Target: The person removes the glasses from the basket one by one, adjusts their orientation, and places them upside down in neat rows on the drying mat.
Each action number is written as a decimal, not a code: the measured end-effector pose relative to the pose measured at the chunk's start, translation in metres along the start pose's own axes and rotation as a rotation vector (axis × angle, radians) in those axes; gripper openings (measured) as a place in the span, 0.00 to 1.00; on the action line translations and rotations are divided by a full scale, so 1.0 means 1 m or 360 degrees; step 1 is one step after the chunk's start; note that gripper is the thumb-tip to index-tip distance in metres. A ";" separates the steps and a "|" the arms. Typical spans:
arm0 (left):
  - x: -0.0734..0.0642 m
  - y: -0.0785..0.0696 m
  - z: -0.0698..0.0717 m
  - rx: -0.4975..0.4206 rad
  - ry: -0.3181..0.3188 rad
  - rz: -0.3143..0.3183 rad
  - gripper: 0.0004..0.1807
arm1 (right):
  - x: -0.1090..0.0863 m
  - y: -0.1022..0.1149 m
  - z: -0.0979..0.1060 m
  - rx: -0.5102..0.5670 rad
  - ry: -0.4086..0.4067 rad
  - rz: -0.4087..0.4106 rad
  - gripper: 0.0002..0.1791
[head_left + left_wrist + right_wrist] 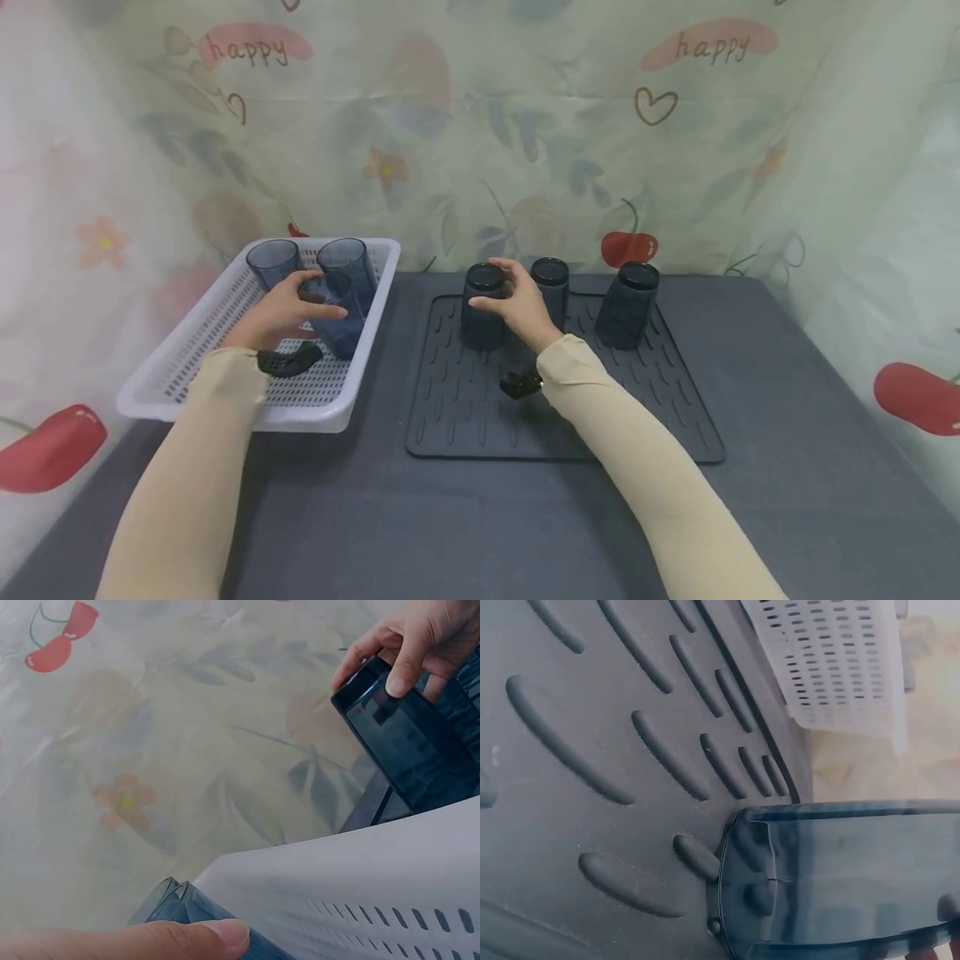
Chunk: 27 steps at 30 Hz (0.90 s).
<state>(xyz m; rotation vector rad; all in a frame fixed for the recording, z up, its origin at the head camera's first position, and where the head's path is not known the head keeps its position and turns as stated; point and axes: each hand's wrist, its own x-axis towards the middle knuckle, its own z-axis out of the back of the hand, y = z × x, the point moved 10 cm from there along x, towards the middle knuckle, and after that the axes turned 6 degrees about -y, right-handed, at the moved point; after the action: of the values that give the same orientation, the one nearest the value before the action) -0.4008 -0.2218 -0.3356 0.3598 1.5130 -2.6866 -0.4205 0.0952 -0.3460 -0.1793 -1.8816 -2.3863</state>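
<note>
At the left, my left hand (281, 312) reaches into the white basket (360, 375), its thumb and fingers round the upper part of a blue tinted glass (341, 329). Two more upright glasses (352, 254) (272, 258) stand behind it. My right hand (525, 304) grips an upside-down dark blue glass (482, 321) near its base, which faces up. In the right wrist view the rim of this glass (855, 877) meets the ridged drying mat (562, 825). To its right, two further upside-down glasses (553, 279) (628, 308) are on the mat, one partly hidden by my right hand.
The basket has slotted sides and stands left of the mat on a dark grey tablecloth (360, 517). A patterned curtain (465, 150) with flowers, cherries and "happy" lettering hangs behind the table and along both sides. Black wrist cameras (292, 360) sit below both hands.
</note>
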 end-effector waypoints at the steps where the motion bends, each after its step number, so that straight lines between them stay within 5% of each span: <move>1: -0.001 -0.001 0.000 0.0004 -0.0005 -0.0004 0.55 | 0.000 0.000 0.000 -0.0002 -0.0002 0.0000 0.41; 27: 0.000 0.000 0.006 0.0016 -0.0111 -0.0025 0.55 | -0.002 0.006 0.004 -0.0286 -0.0004 0.0027 0.42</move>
<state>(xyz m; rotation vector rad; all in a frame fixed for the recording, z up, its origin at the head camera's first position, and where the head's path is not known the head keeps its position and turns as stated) -0.4021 -0.2267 -0.3323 0.2525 1.4904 -2.6891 -0.4179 0.0978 -0.3399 -0.2111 -1.6577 -2.5433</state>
